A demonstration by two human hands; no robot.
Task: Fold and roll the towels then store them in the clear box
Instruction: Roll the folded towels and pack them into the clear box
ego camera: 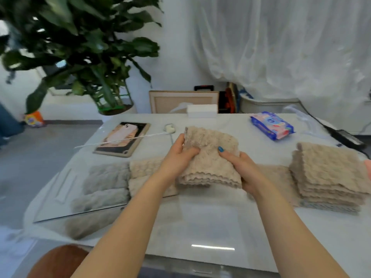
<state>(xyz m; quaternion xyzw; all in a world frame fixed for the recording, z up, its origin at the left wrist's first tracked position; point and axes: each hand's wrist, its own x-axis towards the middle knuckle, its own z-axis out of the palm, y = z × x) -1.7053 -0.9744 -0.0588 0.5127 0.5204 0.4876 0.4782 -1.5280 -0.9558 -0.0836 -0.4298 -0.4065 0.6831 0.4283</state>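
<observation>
Towels (108,175), apparently rolled, in clear box (64,186); hands (178,155) (242,169) grip folded towel (208,159).

A folded beige towel (210,157) is held in both hands above a white table (210,227).

The towel is gripped at its left edge by the left hand (180,155) and at its right side by the right hand (239,167), whose thumb is laid on top. A stack of flat towels (325,177) is seen at the right of the table. At the left, rolled towels (108,175) are seen through the wall of the clear box (66,189); whether the beige rolls (144,167) beside them lie inside it cannot be told. Farther back, a tablet (124,137), a white carton (201,110) and a blue pack of wipes (272,125) are laid out. A plant (80,47) and a curtain (281,47) are seen behind.
</observation>
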